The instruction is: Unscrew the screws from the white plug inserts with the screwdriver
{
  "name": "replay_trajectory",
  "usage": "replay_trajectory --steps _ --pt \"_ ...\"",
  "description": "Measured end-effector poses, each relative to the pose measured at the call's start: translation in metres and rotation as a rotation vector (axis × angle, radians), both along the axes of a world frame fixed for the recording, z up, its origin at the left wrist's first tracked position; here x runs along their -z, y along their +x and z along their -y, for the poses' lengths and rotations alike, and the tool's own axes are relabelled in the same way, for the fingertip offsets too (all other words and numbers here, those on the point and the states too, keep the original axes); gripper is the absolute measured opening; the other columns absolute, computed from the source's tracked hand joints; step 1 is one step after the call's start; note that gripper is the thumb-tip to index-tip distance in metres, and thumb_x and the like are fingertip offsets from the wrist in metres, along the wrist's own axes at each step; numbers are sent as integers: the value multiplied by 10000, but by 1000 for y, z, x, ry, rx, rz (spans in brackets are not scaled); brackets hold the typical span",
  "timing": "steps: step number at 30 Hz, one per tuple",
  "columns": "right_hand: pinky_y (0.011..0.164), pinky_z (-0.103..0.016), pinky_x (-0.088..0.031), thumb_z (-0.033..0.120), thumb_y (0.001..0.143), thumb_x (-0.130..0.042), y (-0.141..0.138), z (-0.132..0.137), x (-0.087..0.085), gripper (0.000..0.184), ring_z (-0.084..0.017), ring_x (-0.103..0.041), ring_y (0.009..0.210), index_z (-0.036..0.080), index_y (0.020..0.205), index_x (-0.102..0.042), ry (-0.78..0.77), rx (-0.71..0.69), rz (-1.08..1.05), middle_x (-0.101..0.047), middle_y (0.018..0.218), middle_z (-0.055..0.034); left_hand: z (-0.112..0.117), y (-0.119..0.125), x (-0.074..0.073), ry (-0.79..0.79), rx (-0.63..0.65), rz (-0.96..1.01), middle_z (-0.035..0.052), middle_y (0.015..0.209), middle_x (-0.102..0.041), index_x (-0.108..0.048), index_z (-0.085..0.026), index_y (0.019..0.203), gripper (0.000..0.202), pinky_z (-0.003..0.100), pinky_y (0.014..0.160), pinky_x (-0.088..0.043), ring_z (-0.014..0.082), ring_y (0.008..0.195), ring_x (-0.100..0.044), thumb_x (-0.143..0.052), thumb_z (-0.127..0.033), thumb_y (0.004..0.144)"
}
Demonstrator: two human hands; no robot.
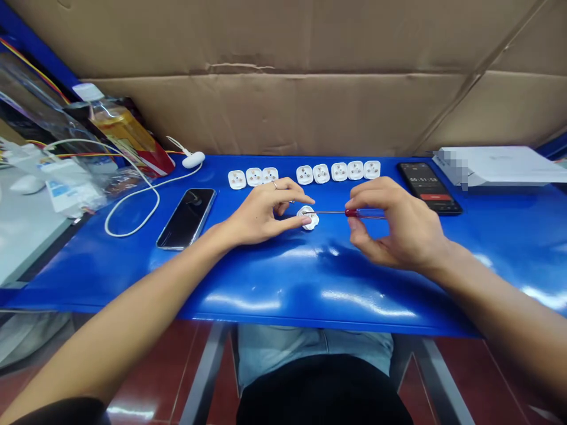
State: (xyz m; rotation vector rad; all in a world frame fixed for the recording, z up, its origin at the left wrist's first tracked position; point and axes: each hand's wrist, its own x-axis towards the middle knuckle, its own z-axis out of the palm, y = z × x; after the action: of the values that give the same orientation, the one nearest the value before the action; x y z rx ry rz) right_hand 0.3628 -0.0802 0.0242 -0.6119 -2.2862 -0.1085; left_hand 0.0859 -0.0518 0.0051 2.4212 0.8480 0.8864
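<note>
The left hand grips a small round white plug on the blue table. The right hand pinches a thin red-handled screwdriver, its tip over the plug. More white plugs sit in a row at 12 o'clock.

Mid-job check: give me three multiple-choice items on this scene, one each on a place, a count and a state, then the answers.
1. Where is the phone showing a timer?
A. Beside the white cable
B. Back right of the blue tabletop
C. Front left of the tabletop

2. How many white plugs stand in the back row?
A. Four
B. Six
C. Eight

3. What is the right hand doing?
A. Holding a red-handled screwdriver
B. Lying flat
C. Gripping a phone

1 B: it lies beyond the row's right end.
2 C: three, a gap, then five.
3 A: its fingers pinch the handle.
</note>
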Motion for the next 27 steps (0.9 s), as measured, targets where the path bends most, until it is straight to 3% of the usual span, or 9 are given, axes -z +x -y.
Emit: replay_trajectory --steps 5,10,14,18,20,23,27 --pt "824 -415 -642 115 888 -672 0 -2 2 346 -254 -740 986 241 1197 -583 39 6 -30 -737 1058 -65 -3 -2 0 -5 -12 21 71 1006 -759 -806 -212 1042 197 324 799 -511 193 890 -678 -682 -363 1028" --pt "837 -416 -644 74 884 -671 0 -1 2 386 -256 -747 1002 242 1218 -570 109 54 -60 -739 1065 -74 -17 -11 8 52 -87 -57 76 1036 -758 -822 -211 1047 182 349 809 -521 216 927 -684 -686 -328 1014" --pt "816 -394 -643 91 909 -655 -1 -2 2 368 -240 -746 962 246 1228 -555 47 63 -30 -737 1073 -78 -26 -16 19 47 -71 -97 85 1087 -752 -838 -211 1056 188 380 899 -526 226 986 -694 -693 -321 1007" --pt "752 -388 -644 131 898 -671 0 -3 4 356 -238 -760 887 252 1212 -555 79 80 -71 -748 1046 -49 -26 -17 18 59 -125 -109 94 1154 -729 -834 -214 1129 232 381 936 -514 232 1042 -677 -691 -345 1003" --pt "733 -378 -645 125 893 -677 1 -3 5 368 -234 -764 854 261 1214 -560 75 116 -68 -761 1051 -50 -24 -15 13 51 -198 -91 92 1133 -732 -816 -212 1191 285 362 879 -513 219 977 -670 -663 -373 1013" --pt "637 -344 -626 145 891 -685 2 0 4 349 -207 -747 721 270 1199 -579 63 146 -90 -772 992 -33 -18 -10 3 -38 -276 -77 58 925 -753 -814 -193 1165 352 314 727 -469 178 765 -628 -590 -438 1046" --pt "566 -305 -580 149 897 -659 2 1 3 272 -165 -692 593 255 1142 -609 36 149 -90 -760 866 1 -5 5 -10 -173 -193 -200 36 796 -754 -831 -191 1020 386 299 662 -431 168 677 -609 -654 -533 997"
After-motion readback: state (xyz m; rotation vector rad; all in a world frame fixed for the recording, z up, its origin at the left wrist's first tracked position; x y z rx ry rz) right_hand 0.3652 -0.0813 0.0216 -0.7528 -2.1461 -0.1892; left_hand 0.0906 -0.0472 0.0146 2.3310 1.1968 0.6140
